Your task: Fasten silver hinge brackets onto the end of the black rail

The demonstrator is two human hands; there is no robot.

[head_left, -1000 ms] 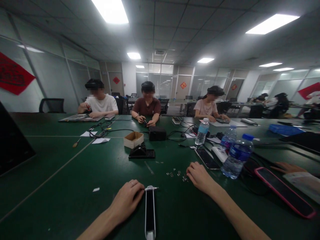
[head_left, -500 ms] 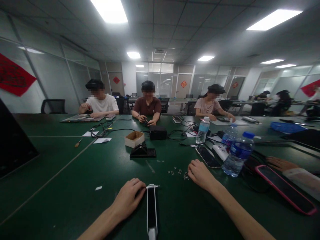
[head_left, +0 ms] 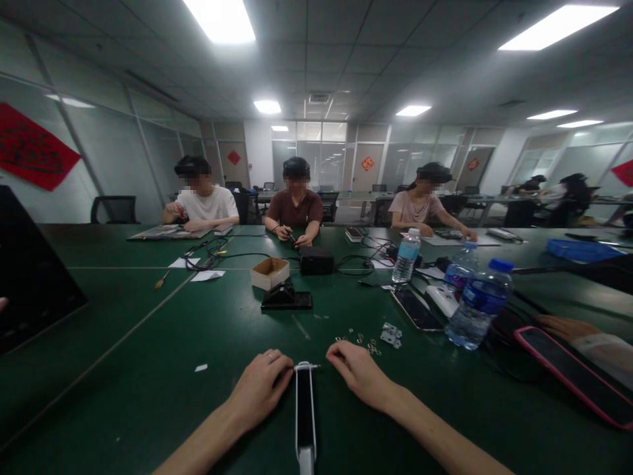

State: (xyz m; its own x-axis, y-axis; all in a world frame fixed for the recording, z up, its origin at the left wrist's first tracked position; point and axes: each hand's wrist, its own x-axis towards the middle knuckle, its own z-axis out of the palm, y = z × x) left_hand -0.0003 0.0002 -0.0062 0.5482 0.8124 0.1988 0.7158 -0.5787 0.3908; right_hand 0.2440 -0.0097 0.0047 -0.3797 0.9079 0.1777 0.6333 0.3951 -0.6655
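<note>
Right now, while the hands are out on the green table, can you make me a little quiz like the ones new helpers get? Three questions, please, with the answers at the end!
1. True or false: the long black thing with a white frame lies between the left hand and the right hand.
2. Which of these is nearest the right hand? A: the open box. B: the small shiny pieces. C: the brush.
3. Fill in the colour: the cap on the front bottle is ____.

Key: 1. True. 2. B. 3. Blue.
</note>
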